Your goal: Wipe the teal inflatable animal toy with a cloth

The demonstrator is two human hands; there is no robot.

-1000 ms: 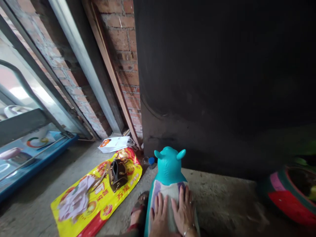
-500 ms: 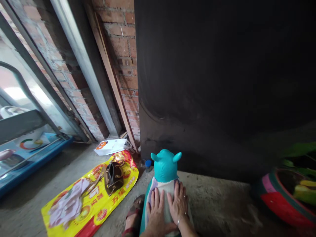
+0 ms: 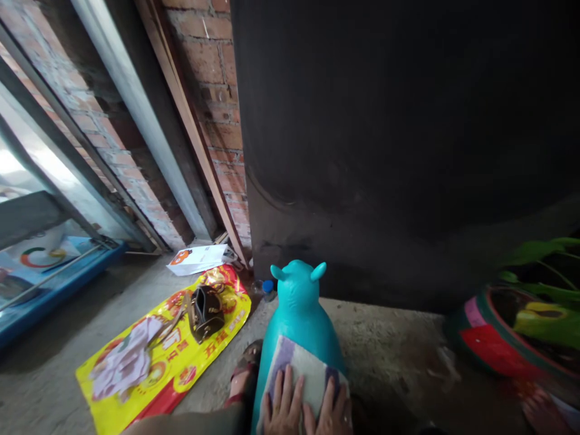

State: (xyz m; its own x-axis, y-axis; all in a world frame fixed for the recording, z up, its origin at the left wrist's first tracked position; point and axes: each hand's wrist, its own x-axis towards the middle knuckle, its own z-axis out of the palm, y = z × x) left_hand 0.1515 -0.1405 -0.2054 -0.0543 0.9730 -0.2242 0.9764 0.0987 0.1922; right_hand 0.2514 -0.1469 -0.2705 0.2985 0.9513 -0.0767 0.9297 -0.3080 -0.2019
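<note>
Both hands, left hand [image 3: 281,408] and right hand [image 3: 331,414], lie flat with fingers spread on the cloth [image 3: 304,376], wiping the teal toy [image 3: 299,317]; smoothing it calls for even downward pressure.

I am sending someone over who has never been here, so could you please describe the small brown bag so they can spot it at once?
Start at the brick wall beside the large dark panel; on the concrete floor below it lies a yellow and red printed sheet. The brown bag sits on the sheet's far end, left of the teal animal-shaped toy. It is the only dark, glossy thing there; the cloth beside it is pale.
</note>
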